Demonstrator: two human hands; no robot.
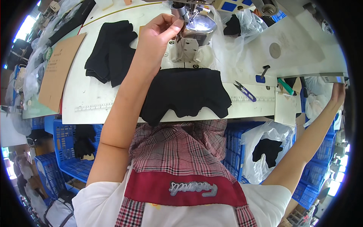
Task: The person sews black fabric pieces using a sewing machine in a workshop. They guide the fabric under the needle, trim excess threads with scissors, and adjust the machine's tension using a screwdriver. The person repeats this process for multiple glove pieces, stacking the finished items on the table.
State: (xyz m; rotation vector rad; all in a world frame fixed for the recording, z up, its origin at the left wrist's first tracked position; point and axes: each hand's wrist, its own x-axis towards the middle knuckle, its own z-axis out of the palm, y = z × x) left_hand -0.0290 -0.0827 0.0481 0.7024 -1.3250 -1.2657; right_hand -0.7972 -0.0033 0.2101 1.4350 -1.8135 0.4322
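"So, what sits around the sewing machine [198,33]?"

"Left of it lies a folded black pile [107,49], with a sheet of cardboard [62,72] farther left. Purple-handled snips [247,93] lie to the right, and a clear plastic bag [251,24] is bunched behind."

"Anything in the way?"

"The left forearm [124,102] crosses between the pile and the black cloth [185,92], right along the cloth's left edge."

"And the surface?"

"A white tabletop [81,90] with ruler marks near its front edge. Below it, a blue crate [60,138] stands on the left with dark cloth inside; on the right, a clear liner bag [249,160] holds more black cloth."

"Where's the cloth from each grip?"

"Flat on the tabletop before the machine, below and to the right of the left grip [160,31]. That one is pinched, thumb to finger, beside the needle area; I can't tell whether a thread is in it. The right grip [338,92] is well apart from the cloth, up against the machine's right end, mostly hidden, so I can't tell how its fingers stand."
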